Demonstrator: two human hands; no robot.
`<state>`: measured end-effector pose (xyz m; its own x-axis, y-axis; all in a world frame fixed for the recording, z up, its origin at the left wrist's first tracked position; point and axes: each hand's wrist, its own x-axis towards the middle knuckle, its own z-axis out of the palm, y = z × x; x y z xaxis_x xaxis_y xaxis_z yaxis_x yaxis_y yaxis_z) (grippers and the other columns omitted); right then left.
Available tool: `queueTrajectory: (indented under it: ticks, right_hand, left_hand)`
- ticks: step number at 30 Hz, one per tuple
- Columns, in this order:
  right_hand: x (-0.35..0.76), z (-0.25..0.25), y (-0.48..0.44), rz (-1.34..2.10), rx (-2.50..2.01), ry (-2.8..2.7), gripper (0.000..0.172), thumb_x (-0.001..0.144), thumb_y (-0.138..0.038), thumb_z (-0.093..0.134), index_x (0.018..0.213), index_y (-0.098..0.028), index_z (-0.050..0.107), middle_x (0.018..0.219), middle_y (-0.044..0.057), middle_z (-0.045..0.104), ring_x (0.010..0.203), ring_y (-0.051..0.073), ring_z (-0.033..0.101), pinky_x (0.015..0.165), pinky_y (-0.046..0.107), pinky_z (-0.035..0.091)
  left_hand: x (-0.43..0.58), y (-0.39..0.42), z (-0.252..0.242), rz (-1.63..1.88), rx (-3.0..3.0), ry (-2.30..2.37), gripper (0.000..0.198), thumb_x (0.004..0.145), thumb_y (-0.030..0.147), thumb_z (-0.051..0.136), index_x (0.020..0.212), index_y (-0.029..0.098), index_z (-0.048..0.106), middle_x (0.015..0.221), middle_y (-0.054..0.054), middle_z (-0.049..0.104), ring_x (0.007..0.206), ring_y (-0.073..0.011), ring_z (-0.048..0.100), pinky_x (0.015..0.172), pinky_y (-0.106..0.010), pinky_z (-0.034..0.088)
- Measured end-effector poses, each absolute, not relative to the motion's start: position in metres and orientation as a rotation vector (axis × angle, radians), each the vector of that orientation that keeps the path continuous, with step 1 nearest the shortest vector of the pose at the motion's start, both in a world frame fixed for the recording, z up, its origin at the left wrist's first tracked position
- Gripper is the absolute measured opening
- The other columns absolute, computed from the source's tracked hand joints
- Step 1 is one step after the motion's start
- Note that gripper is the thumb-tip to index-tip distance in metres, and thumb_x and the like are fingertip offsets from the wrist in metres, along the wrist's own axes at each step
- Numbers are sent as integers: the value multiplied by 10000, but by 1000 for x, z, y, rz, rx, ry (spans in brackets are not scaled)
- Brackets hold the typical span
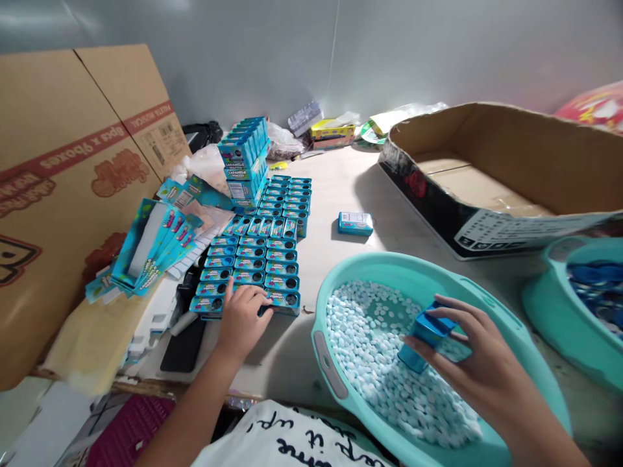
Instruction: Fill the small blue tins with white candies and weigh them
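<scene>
My right hand (474, 353) grips a small blue box (426, 334) between thumb and fingers. The box is tilted, its lower end down at the white and pale-blue candies (384, 370) in a turquoise basin (389, 263). At the near edge of the packed rows of small blue candy boxes (250, 263), my left hand (246, 311) is bent over one box, its fingers and thumb closed about it; most of that box is hidden. Dark round openings or windows show on the tops of many boxes. One separate box (355, 224) lies behind the basin.
Stacked blue boxes (246, 165) rise behind the rows. Flattened blue packaging (156, 246) and a large carton (87, 162) stand left. A black phone-like slab (182, 347) lies near the table edge. At right are a cut-down carton (467, 224) and a second turquoise basin (549, 311) holding dark-blue pieces.
</scene>
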<state>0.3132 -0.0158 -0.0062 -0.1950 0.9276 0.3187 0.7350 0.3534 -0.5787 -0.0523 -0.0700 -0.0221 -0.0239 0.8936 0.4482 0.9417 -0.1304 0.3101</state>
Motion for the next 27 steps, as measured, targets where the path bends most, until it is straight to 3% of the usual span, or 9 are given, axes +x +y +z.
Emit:
queueTrajectory:
  ticks: [5,8,13,14,16,19,21,24,27]
  right_hand:
    - [315,-6,-17,464,-1461,-1962,469,805,-641,676,1074,-261,623,1298,131,569,1164,360,645,878,517,613]
    - [315,-6,-17,452,-1444,-1928,433,804,-608,691,1053,-259,628,1282,134,578,1162,363,646,855,509,622]
    - [296,12,-29,440,-1214,-1857,413,773,-470,787,1113,-316,611,1438,116,504,1294,343,588,819,413,649]
    - [288,18,-34,478,-1128,-1889,434,773,-429,803,1146,-333,604,1445,110,508,1308,327,583,832,388,646]
    - [269,28,-44,592,-946,-1950,467,775,-374,826,1182,-341,599,1407,112,556,1297,299,599,865,350,632]
    - [245,35,-48,756,-842,-1851,424,788,-393,831,1147,-303,626,1375,131,595,1282,286,613,900,332,611]
    - [241,35,-38,866,-928,-1710,322,868,-503,727,1091,-280,659,1391,136,603,1260,281,627,886,338,606]
    - [255,28,-4,1063,-1152,-1507,418,950,-633,511,1095,-277,673,1327,143,662,1157,282,682,823,365,604]
    - [276,9,37,1007,-1522,-1690,391,833,-603,620,995,-256,696,1077,160,743,1038,333,713,840,428,581]
  left_hand:
    - [-52,-70,-20,-775,-2147,-2012,135,835,114,704,796,222,634,917,-16,697,937,-226,663,1237,-725,149]
    - [-49,-74,-18,-837,-2166,-1965,118,860,146,689,934,234,663,1029,-48,697,1057,-256,657,1233,-716,176]
    - [-21,-80,-5,-1556,-2473,-1649,159,925,281,669,1075,237,636,1173,-74,671,1181,-228,647,1193,-502,406]
    - [-11,-79,-1,-1690,-2547,-1634,257,899,321,712,1125,234,624,1208,-87,661,1203,-240,637,1171,-486,435]
    - [11,-74,7,-1863,-2775,-1667,643,773,404,844,1315,223,548,1339,-129,606,1290,-298,584,1152,-496,452]
    - [42,-59,13,-2059,-3195,-1666,1220,560,433,976,1548,232,289,1514,-181,463,1380,-367,501,1156,-522,443]
    - [57,-48,12,-2276,-3210,-1760,1307,545,432,983,1577,232,206,1542,-194,423,1389,-378,487,1162,-542,428]
    - [68,-38,6,-2519,-3066,-1942,1242,591,419,956,1568,202,222,1521,-203,444,1362,-373,510,1158,-558,425]
    - [70,-37,2,-2513,-3060,-1941,1218,611,402,937,1574,191,222,1526,-213,445,1358,-367,518,1158,-540,429]
